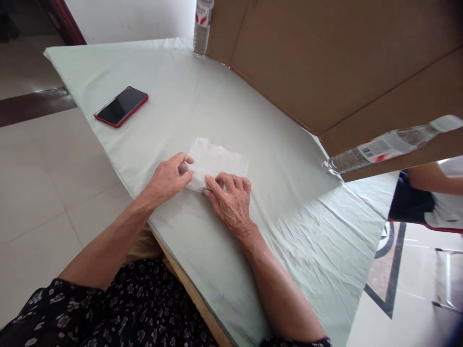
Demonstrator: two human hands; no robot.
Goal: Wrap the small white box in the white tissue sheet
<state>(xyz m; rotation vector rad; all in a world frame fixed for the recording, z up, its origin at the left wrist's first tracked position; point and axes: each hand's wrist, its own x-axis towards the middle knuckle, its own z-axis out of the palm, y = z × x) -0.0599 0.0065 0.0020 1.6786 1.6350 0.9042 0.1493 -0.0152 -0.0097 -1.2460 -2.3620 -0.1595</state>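
A thin white sheet, like a paper tissue (220,159), lies on the cloth-covered table in front of me. Its near edge is crumpled and looks folded over. At its left end is my left hand (168,178), fingers curled, with a gap between the tips of thumb and index finger. The inside of that hand is in shadow, and the other fingers are mostly hidden. My right hand (231,200) rests on the near right part of the tissue. Its fingers are bent, with thumb and index finger closed on the crumpled edge.
A red-cased phone (122,107) lies at the left on the pale green tablecloth (173,101). One plastic bottle (201,36) stands at the back; another bottle (387,147) is by the right end of the large cardboard panel (325,62). Another person's arm (436,178) shows at the right.
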